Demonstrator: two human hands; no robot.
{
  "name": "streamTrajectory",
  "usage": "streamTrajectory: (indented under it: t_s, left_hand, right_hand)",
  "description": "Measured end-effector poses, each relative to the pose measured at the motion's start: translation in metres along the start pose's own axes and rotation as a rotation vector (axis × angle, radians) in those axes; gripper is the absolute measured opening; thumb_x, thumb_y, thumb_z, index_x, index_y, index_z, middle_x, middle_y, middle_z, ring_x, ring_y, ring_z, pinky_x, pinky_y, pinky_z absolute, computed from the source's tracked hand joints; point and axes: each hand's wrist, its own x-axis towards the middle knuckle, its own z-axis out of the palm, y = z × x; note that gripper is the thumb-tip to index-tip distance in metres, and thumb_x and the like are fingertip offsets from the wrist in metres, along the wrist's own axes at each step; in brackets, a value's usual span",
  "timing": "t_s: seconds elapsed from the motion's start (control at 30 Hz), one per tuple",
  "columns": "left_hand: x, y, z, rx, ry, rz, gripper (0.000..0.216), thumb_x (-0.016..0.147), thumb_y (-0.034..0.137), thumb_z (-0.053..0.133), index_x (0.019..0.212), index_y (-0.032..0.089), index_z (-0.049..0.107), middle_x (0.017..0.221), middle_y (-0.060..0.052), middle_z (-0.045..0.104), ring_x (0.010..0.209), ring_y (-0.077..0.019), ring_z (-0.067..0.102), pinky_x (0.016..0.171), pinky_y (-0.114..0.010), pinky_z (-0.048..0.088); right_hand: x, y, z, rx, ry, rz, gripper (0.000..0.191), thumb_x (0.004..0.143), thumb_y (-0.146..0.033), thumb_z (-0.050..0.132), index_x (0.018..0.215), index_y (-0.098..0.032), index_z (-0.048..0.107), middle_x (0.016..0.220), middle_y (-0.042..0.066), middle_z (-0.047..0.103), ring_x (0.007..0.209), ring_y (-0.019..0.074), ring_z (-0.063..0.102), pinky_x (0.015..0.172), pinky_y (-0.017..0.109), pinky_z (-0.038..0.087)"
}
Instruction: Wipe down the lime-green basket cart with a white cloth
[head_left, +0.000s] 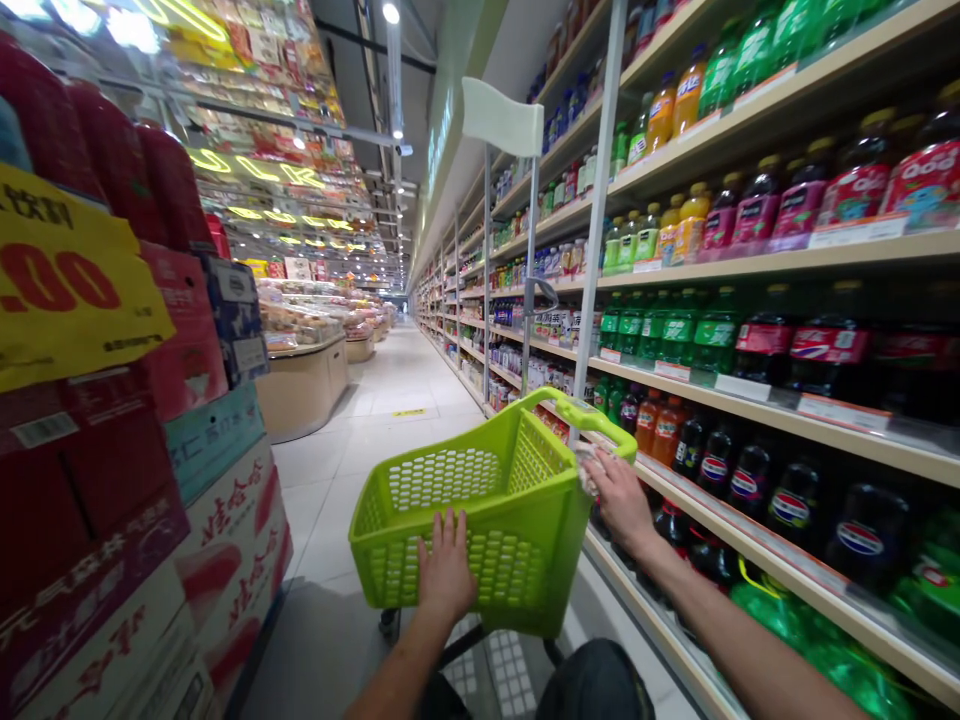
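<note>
A lime-green plastic shopping cart (536, 585) with honeycomb-holed sides stands right in front of me, turned sideways, and no goods show in its basket. My left hand (448, 570) lies against the near side wall, fingers stretched upward toward the rim, gripping nothing. At the handle end, on the right, my right hand (619, 500) presses a crumpled whitish cloth (587, 468) to the upper corner just under the handle (589, 415). Part of the cloth is hidden beneath my fingers.
Drink shelves (787, 260) full of bottles run along the right, close to the cart. Stacked drink cartons (225, 560) with a yellow price sign (75, 280) stand at left. A tiled aisle (397, 370) stretches ahead past a rounded display counter (304, 385).
</note>
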Motion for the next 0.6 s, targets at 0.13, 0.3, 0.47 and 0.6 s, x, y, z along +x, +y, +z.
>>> streamTrajectory:
  t_s: [0.13,0.3,0.47,0.6]
  left_hand:
    - [-0.002,-0.002,0.001,0.019,-0.02,0.026,0.088,0.058,0.013,0.044,0.138,0.016,0.007,0.147,-0.006,0.001,0.134,-0.0267,0.0,0.103,-0.053,0.014]
    - [-0.003,-0.007,0.009,0.033,0.001,0.041,0.089,0.056,0.011,0.042,0.138,0.018,0.007,0.147,-0.004,0.0,0.134,-0.0252,0.0,0.104,-0.053,0.012]
    - [-0.002,-0.006,0.015,-0.005,-0.004,0.022,0.09,0.055,0.011,0.042,0.138,0.02,0.007,0.147,-0.002,0.0,0.134,-0.0248,-0.002,0.105,-0.053,0.009]
    - [-0.006,-0.006,0.013,-0.026,-0.007,0.054,0.087,0.058,0.013,0.041,0.138,0.019,0.008,0.147,-0.003,0.001,0.134,-0.0251,-0.001,0.104,-0.054,0.009]
  right_hand:
    - [-0.008,-0.071,0.026,0.13,-0.01,-0.141,0.037,0.08,-0.008,0.039,0.109,-0.02,0.058,0.123,0.01,0.052,0.122,0.0231,0.034,0.095,0.045,0.036]
    - [-0.005,-0.072,0.035,0.165,0.031,-0.151,0.043,0.077,-0.003,0.036,0.108,-0.021,0.059,0.12,0.008,0.054,0.117,0.0209,0.041,0.094,0.041,0.038]
    - [-0.005,-0.026,0.028,0.096,0.111,0.015,0.046,0.075,-0.003,0.033,0.11,-0.019,0.058,0.12,0.011,0.053,0.117,0.024,0.041,0.095,0.044,0.035]
    - [-0.012,-0.073,0.037,0.14,0.095,-0.126,0.042,0.078,-0.005,0.036,0.111,-0.019,0.057,0.122,0.01,0.052,0.121,0.0233,0.037,0.094,0.043,0.037]
